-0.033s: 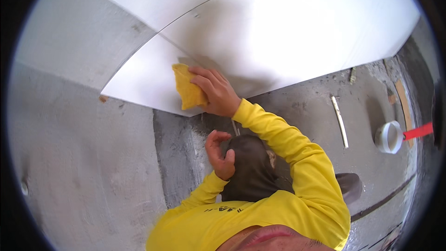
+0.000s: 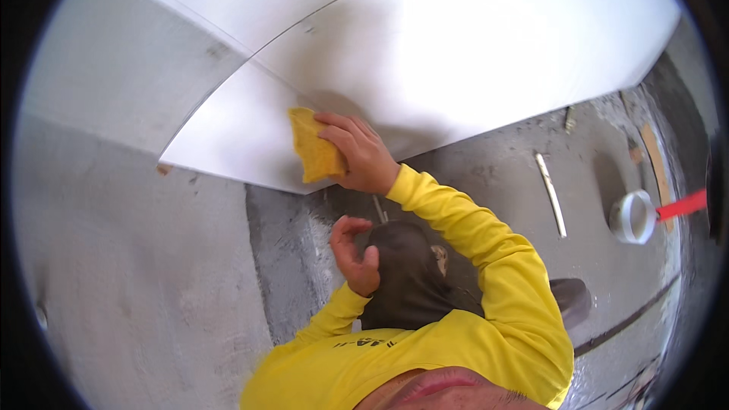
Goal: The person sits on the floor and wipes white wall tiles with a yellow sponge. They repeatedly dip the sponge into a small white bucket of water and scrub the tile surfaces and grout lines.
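Observation:
My right hand [image 2: 367,153] presses a yellow sponge [image 2: 314,146] against a large glossy white tile panel [image 2: 486,45], close to the panel's lower left corner. Its fingers lie bent over the sponge's right side. Below it, my left hand [image 2: 355,257] hangs loosely curved beside my dark-trousered knee [image 2: 406,273]. A gap shows between its thumb and fingers, and it holds nothing. The shadow of my arm and hand falls on the white surface. A thin dark joint line curves across the panel's upper part.
On the grey concrete floor at right lie a white stick [image 2: 551,196] and a white round cup [image 2: 633,217] with a red handle [image 2: 682,205]. A brown strip [image 2: 657,163] lies behind it. A grey wall surface [image 2: 129,61] adjoins the panel at left.
My right hand and the sponge have slid slightly to the right along the white panel. The whole view has shifted a little; my left hand stays beside the knee.

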A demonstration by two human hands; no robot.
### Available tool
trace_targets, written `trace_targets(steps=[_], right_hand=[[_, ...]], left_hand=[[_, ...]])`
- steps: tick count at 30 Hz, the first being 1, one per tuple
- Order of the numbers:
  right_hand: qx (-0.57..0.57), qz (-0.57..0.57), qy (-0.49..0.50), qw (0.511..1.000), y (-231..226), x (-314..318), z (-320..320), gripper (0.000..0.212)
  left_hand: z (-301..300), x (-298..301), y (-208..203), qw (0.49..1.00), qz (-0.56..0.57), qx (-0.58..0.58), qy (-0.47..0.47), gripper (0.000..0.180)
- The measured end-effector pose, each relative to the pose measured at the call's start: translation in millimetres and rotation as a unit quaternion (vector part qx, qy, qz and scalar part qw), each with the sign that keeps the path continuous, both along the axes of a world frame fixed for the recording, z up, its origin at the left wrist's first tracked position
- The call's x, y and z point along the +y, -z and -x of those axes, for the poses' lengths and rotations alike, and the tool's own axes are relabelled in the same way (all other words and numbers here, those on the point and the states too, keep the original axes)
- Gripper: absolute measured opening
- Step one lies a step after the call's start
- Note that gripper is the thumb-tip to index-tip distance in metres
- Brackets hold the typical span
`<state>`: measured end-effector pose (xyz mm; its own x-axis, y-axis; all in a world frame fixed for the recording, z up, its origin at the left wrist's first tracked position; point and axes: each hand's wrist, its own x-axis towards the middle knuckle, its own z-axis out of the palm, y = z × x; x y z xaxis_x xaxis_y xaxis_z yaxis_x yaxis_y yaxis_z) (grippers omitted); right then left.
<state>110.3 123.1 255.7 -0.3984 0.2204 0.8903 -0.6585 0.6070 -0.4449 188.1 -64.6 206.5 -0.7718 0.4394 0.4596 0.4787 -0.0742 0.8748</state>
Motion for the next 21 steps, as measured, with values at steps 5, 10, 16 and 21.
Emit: trace_targets(steps=[5,10,16,21], right_hand=[[-0.094,-0.053,0.161,0.981,50.7,115.5,-94.8,0.079],[-0.306,-0.272,0.319,0.855,77.8,257.0,-232.3,0.073],[-0.234,-0.004,0.753,0.615,101.2,305.2,-460.4,0.078],[-0.399,0.289,0.713,0.499,186.2,198.4,-552.7,0.081]], left_hand=[[-9.2,6.2,15.4,1.000,-0.008,-0.019,0.002,0.061],[-8.6,21.6,16.2,0.995,0.057,-0.001,0.082,0.060],[-11.3,66.6,25.0,0.988,0.089,-0.053,0.116,0.063],[3.6,115.8,-6.4,0.937,0.277,-0.078,0.199,0.060]])
